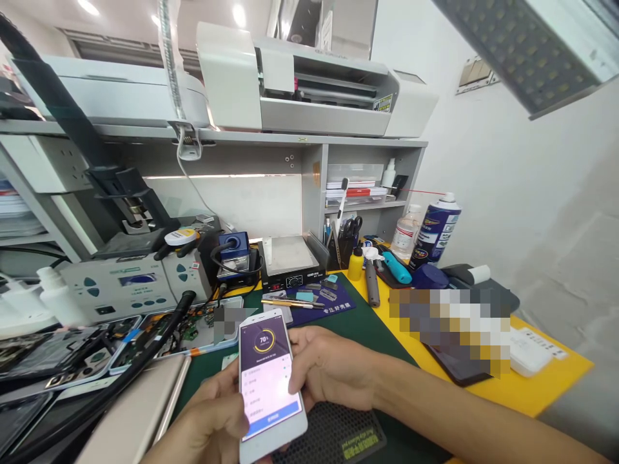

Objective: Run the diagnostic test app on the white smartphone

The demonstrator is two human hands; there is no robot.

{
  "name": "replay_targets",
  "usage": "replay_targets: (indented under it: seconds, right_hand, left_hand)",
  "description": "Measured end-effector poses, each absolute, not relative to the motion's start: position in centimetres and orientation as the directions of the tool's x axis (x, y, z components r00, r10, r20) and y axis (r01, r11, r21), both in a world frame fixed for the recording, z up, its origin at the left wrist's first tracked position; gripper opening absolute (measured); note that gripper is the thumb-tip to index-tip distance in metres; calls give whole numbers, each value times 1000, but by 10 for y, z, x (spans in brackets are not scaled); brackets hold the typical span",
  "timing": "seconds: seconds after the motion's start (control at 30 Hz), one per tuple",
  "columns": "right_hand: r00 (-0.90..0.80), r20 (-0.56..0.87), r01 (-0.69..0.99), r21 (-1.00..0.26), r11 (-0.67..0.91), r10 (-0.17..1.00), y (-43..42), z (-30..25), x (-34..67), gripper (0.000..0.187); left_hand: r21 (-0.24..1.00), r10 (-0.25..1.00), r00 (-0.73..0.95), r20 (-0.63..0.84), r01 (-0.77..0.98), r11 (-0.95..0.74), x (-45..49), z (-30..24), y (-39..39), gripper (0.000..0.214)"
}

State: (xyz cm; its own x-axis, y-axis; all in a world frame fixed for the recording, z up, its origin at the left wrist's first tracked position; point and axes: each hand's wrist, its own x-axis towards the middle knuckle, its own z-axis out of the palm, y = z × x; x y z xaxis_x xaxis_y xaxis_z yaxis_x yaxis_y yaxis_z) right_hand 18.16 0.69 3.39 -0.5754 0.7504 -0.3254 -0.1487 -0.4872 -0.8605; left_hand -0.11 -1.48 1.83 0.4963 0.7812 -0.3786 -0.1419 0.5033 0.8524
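Fingers (300, 356) of left hand (213, 422) and right hand (338, 370) grip one white phone (268, 386).

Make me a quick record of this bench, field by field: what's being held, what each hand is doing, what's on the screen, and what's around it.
Held item: white phone, tilted up off the bench
Screen: lit, ring reading 70%
Left grip: left hand wraps the lower left edge
Right grip: right hand holds the right edge, thumb on the screen
Underneath: green mat
To the left: opened phones lying flat
Behind: heating plate; blue spray can, upright
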Motion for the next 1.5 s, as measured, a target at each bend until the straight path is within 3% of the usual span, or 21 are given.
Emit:
replay_targets:
  seconds: [0.4,0.97,1.5]
  right_hand:
    - [-542,-356,-174,-839,-516,762,12,24,184,43]
    - [-601,-324,-192,-829,-525,731,14,20,187,21]
    - [-590,-345,-166,-833,-528,730,13,24,186,21]
  left_hand:
    - [769,749,487,-450,-217,602,3,34,-9,81]
    - [756,760,483,-435,-263,600,3,23,-13,35]
    - [723,744,510,-432,-298,623,1,20,-11,57]
